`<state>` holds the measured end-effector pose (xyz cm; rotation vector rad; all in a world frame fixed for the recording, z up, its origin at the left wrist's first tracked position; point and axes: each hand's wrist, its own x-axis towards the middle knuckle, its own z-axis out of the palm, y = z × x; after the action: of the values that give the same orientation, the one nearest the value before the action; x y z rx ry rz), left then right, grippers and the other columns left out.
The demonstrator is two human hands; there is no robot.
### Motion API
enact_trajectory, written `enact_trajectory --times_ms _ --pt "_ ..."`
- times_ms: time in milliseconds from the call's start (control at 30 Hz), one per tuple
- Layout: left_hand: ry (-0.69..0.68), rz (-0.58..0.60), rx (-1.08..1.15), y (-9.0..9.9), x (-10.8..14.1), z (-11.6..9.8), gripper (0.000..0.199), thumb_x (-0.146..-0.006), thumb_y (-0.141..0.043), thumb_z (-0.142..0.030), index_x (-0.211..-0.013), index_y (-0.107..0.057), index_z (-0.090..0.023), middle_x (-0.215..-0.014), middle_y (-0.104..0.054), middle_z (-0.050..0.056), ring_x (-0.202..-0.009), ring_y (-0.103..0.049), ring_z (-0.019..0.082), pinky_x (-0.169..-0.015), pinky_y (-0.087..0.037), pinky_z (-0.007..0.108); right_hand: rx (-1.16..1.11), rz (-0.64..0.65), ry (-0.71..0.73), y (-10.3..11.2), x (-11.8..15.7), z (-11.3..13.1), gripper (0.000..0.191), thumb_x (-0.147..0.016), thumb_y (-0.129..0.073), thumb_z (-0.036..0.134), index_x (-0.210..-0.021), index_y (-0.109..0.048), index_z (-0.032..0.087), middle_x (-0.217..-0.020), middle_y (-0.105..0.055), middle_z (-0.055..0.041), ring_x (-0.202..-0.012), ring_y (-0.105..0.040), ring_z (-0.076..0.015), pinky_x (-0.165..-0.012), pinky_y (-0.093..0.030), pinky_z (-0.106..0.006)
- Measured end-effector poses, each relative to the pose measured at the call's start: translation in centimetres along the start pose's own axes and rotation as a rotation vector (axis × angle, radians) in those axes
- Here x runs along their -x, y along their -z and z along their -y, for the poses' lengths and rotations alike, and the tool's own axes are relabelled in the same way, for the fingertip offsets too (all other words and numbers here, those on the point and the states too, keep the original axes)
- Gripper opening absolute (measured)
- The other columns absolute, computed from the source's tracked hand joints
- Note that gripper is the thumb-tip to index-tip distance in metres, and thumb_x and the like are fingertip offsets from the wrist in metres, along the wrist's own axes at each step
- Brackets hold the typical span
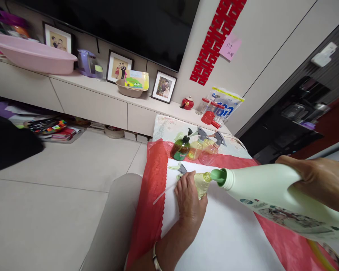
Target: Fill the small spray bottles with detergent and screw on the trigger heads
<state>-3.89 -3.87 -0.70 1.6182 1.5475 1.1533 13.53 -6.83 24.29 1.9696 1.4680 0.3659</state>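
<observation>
Over white covering [226,233] facing a television [135,26], left grip [190,199] clasps bottle [201,184], right grip [323,182] jug [265,184].

matt pale-green plastic jug [265,184]; clear yellowish plastic bottle [201,185]; crinkled red sheet [149,188].

white mat [214,229] on red sheet [150,203], perhaps plastic

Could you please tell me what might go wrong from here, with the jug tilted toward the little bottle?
Liquid leaving the green spout could miss the narrow neck of the small yellow bottle and wet the white sheet.

The large jug in the right hand might knock the bottle from the left hand, as spout and neck nearly meet.
</observation>
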Motion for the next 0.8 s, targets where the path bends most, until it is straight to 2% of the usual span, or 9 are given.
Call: enact_trajectory --times_ms 200,467,800 --pt "-0.002 0.002 -0.001 -0.03 0.02 0.03 0.070 -0.073 -0.069 -0.011 -0.136 -0.042 -0.026 -0.138 -0.055 0.010 -0.131 -0.049 0.031 -0.106 -0.041 0.049 -0.023 0.021 0.002 -0.28 -0.29 -0.35 0.015 -0.083 -0.053 0.018 -0.093 -0.051 0.029 -0.078 -0.060 0.0020 -0.080 -0.063 -0.0207 -0.058 -0.029 -0.024" --pt "0.005 0.002 0.001 -0.01 0.00 -0.08 0.071 -0.072 -0.070 -0.010 -0.136 -0.042 -0.026 -0.138 -0.056 0.010 -0.130 -0.050 0.031 -0.105 -0.041 0.049 -0.046 -0.016 0.011 -0.85 -0.59 -0.72 0.019 -0.081 -0.056 0.017 -0.094 -0.056 0.031 -0.079 -0.062 0.0034 -0.079 -0.065 -0.0205 -0.058 -0.031 -0.024" --pt "0.009 0.010 0.006 0.05 -0.04 -0.07 0.071 -0.072 -0.070 -0.010 -0.136 -0.042 -0.027 -0.138 -0.056 0.010 -0.131 -0.050 0.031 -0.106 -0.041 0.049 -0.018 0.008 -0.019 -0.48 -0.44 -0.31 0.017 -0.086 -0.058 0.020 -0.096 -0.056 0.033 -0.081 -0.061 0.0048 -0.082 -0.064 -0.0190 -0.062 -0.034 -0.026"
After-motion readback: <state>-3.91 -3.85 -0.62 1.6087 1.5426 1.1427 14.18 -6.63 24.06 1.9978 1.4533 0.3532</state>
